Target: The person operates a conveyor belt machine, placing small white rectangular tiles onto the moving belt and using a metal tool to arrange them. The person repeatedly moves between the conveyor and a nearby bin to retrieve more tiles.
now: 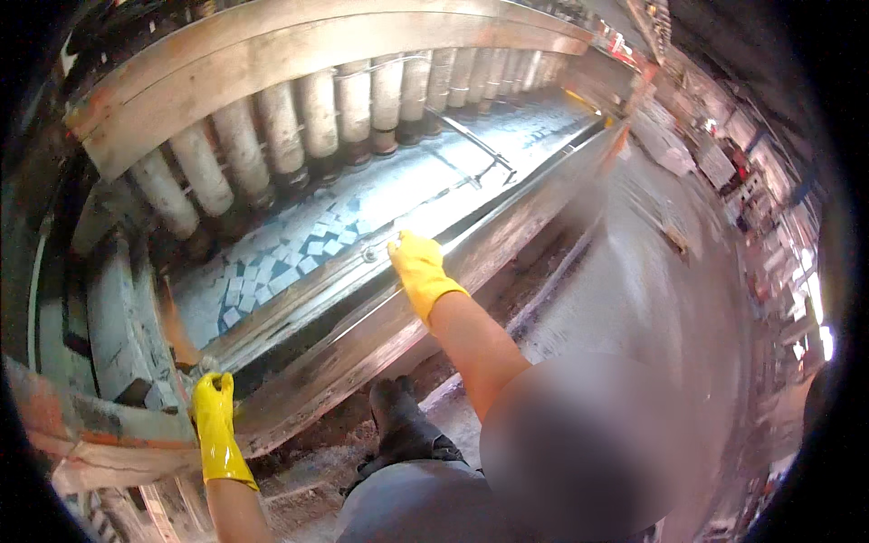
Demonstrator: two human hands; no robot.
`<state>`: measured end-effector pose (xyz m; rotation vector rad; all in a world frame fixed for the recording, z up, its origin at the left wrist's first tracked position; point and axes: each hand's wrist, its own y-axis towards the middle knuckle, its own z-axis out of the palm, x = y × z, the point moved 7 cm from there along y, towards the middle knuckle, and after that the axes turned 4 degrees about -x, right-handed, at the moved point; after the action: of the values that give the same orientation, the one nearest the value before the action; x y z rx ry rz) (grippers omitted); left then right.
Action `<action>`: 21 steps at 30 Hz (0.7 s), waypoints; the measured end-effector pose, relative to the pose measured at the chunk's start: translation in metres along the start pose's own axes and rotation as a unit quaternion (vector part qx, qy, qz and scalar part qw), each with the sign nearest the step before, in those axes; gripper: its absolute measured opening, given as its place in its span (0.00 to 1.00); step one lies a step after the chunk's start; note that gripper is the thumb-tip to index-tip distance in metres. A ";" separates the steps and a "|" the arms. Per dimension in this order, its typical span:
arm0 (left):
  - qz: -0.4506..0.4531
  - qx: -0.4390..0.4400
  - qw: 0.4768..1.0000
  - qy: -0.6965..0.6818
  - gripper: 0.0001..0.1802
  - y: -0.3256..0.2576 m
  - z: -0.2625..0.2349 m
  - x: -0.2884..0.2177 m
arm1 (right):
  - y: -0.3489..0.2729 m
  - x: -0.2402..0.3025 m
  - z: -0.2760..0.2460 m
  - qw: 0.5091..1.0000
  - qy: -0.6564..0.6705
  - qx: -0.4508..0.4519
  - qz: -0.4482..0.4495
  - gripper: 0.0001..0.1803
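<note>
Both of my hands wear yellow rubber gloves. My right hand [418,267] reaches over the near beam [507,235] of a long frame, its fingers curled closed beside a pale metal rail [312,285]. What those fingers hold, if anything, is hidden. A small ring-shaped fitting [369,254] lies just left of the fingertips. At the frame's near left corner, my left hand [214,418] is closed next to a small roundish metal part [207,364]. Whether it grips that part is too unclear to see. Beyond the rail lies a wet bed [339,237] with blue and white square pieces.
A row of upright pale cylinders [317,118] stands beneath a thick beam [317,45] along the far side. A thin metal rod frame [475,145] rests over the bed. My boot [398,421] is below the near beam; dusty floor [634,271] extends right towards stacked material [665,145].
</note>
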<state>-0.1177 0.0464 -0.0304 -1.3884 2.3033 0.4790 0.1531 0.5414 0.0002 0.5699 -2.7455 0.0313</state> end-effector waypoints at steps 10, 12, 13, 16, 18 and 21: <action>-0.039 0.013 0.997 0.063 0.25 -0.010 -0.006 -0.007 | 0.002 0.000 0.000 1.000 -0.020 0.022 0.007 0.31; -0.062 0.023 0.996 0.061 0.25 -0.013 -0.016 -0.017 | 0.004 -0.004 0.003 1.000 -0.015 0.021 0.003 0.32; -0.076 0.032 0.995 0.056 0.26 -0.013 -0.013 -0.002 | 0.002 0.006 0.001 0.999 -0.029 0.025 -0.008 0.32; -0.098 0.051 0.991 0.082 0.28 -0.017 -0.020 -0.013 | 0.007 -0.002 0.007 0.999 0.014 0.036 -0.001 0.32; -0.103 0.055 0.989 0.087 0.28 -0.015 -0.016 -0.009 | 0.008 0.001 0.010 0.999 -0.006 0.039 -0.001 0.32; -0.091 0.055 0.991 0.078 0.29 -0.014 -0.008 0.000 | 0.007 0.000 0.006 0.999 -0.003 0.045 0.011 0.33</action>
<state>-0.1068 0.0359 -0.0245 -1.6129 2.2557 0.1912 0.1481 0.5467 -0.0055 0.5656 -2.7674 0.1581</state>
